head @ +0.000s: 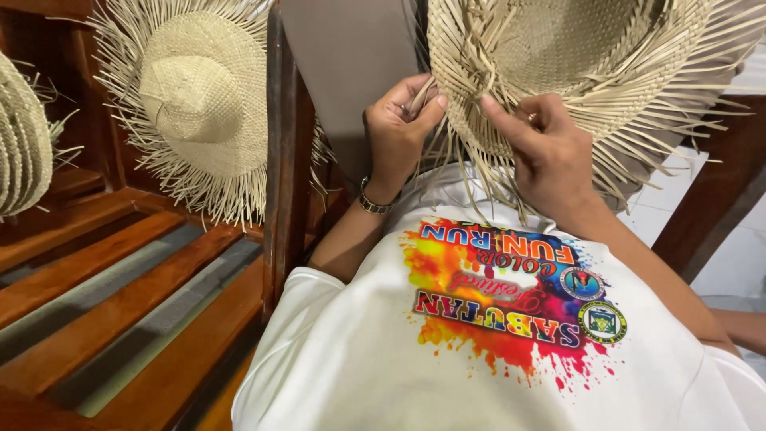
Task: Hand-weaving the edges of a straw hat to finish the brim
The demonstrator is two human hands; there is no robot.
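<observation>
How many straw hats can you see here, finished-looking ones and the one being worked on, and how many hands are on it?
Straw hat being woven: 1
Straw hats set on the wooden bench: 2
Hands on the hat, left hand and right hand: 2
Total: 3 hats, 2 hands

wooden bench (pixel 104 271) lying at left, slats showing grey gaps | woven hat (pixel 199 104) leaning against its backrest | pale tiled floor (pixel 738 247) showing at right

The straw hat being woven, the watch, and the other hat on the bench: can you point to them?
Straw hat being woven (pixel 574 48), head view, on its woven brim.
Wristwatch (pixel 372 202), head view, on the band around the left wrist.
Finished straw hat (pixel 203 88), head view, on its crown, leaning against the wooden bench back.
</observation>
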